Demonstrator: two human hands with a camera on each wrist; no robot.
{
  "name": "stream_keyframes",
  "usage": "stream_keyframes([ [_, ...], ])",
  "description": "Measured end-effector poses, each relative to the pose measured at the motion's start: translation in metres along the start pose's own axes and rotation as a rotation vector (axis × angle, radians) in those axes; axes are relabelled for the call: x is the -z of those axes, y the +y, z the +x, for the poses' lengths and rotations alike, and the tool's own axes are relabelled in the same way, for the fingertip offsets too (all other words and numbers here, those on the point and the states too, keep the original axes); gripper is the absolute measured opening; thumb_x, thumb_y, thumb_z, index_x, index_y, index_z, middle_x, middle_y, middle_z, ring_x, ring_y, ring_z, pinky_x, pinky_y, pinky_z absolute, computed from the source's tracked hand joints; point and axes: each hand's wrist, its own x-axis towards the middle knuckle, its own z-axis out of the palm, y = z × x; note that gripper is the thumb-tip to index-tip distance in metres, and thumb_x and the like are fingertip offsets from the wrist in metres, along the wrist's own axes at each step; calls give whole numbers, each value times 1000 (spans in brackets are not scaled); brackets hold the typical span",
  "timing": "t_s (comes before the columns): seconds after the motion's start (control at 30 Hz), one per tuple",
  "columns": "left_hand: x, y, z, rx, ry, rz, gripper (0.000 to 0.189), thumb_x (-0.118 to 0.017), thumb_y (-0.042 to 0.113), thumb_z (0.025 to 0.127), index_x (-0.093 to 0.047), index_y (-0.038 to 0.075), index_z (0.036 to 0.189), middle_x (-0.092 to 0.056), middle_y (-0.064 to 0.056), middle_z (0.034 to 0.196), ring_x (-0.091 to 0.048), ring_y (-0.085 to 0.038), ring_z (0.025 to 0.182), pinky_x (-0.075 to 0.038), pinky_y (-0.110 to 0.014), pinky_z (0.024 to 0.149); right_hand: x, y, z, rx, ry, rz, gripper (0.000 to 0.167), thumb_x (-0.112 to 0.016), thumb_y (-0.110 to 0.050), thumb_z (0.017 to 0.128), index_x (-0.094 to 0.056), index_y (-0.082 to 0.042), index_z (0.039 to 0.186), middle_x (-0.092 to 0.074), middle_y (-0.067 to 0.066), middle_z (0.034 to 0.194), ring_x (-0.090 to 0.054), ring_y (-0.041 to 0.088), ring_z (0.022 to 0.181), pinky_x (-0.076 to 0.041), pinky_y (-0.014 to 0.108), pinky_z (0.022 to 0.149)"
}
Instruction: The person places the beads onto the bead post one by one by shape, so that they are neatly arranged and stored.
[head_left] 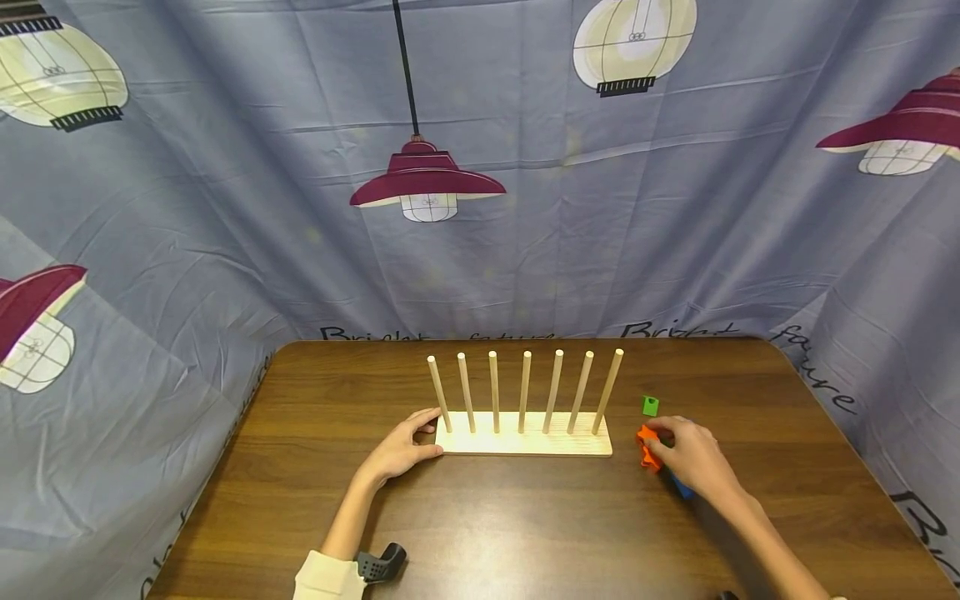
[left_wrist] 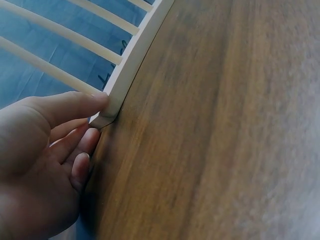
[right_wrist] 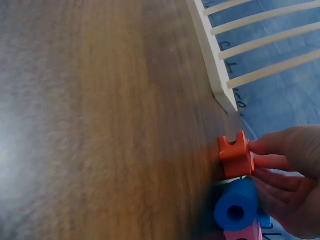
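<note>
A pale wooden peg rack (head_left: 525, 445) stands on the brown table, several upright dowels rising from its flat base. My left hand (head_left: 401, 447) grips the base at its left end; in the left wrist view the thumb (left_wrist: 82, 106) lies on the base's end and the other fingers curl beside it. Right of the rack, my right hand (head_left: 693, 460) pinches an orange notched block (right_wrist: 234, 159) between thumb and fingers. Just under that hand is a blue cylindrical piece (right_wrist: 239, 204) with a round hole, partly covered in the head view.
A small green block (head_left: 650, 407) lies behind the orange one. A pink piece (right_wrist: 246, 233) shows beneath the blue one in the right wrist view. Behind the table (head_left: 487, 525) hangs a blue-grey cloth (head_left: 480, 275) printed with lamps.
</note>
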Motion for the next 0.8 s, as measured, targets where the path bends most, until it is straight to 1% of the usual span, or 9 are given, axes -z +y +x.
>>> stream_keyframes([
  [0.07,0,0,0,-1,1,0,65,-75,9,89,-46,-3,146,-44,-18,148,-46,-36,125,-38,-54,102,0,-2,3,-12,-23,-8,30,-74,-12,88,-71,7,111,-68,26,107,-66,41,94,-48,62,78],
  [0.13,0,0,0,-1,3,-2,65,-75,9,89,-46,-3,146,-44,-17,147,-46,-35,125,-38,-54,102,1,-3,6,-25,-57,-6,31,-74,-12,88,-71,9,111,-67,27,105,-66,41,92,-49,61,77],
  [0.2,0,1,-1,0,5,-5,65,-75,8,88,-46,-3,146,-45,-17,147,-46,-35,125,-38,-54,102,2,-5,10,-40,-91,2,31,-74,-11,88,-70,10,110,-67,26,101,-66,37,88,-52,56,73],
  [0.27,0,1,0,0,5,-8,65,-75,8,88,-46,-3,146,-45,-17,147,-46,-35,125,-38,-54,102,3,-6,12,-52,-113,13,31,-75,-11,88,-70,10,110,-68,21,96,-65,31,83,-54,48,69],
  [0.37,0,0,1,-1,4,-5,65,-75,9,89,-46,-3,146,-45,-17,147,-46,-35,125,-39,-54,102,3,-8,14,-67,-130,33,33,-75,-13,88,-68,10,110,-66,11,86,-60,22,73,-50,39,61],
  [0.5,0,0,1,-4,8,-4,65,-74,8,89,-46,-3,146,-45,-17,147,-46,-35,125,-38,-53,103,-1,-10,16,-50,-110,52,30,-77,-12,86,-66,7,108,-66,5,83,-61,21,73,-50,38,61],
  [0.63,0,0,1,-2,9,-5,65,-74,8,89,-46,-3,146,-46,-17,146,-46,-36,125,-38,-54,103,-5,-10,15,-34,-67,76,27,-79,-6,82,-66,3,104,-69,6,86,-66,23,79,-54,40,68],
  [0.73,0,0,1,-2,4,-4,65,-74,8,89,-45,-3,146,-45,-18,146,-45,-37,126,-38,-55,103,-6,-11,13,-50,-35,94,29,-80,-3,80,-67,3,105,-68,7,86,-66,24,80,-54,39,68],
  [0.8,-1,0,0,-2,1,-4,65,-74,9,89,-45,-3,146,-45,-18,147,-45,-37,126,-38,-55,103,-5,-12,12,-58,-11,111,31,-80,-2,80,-67,4,107,-69,8,87,-65,24,80,-54,36,66],
])
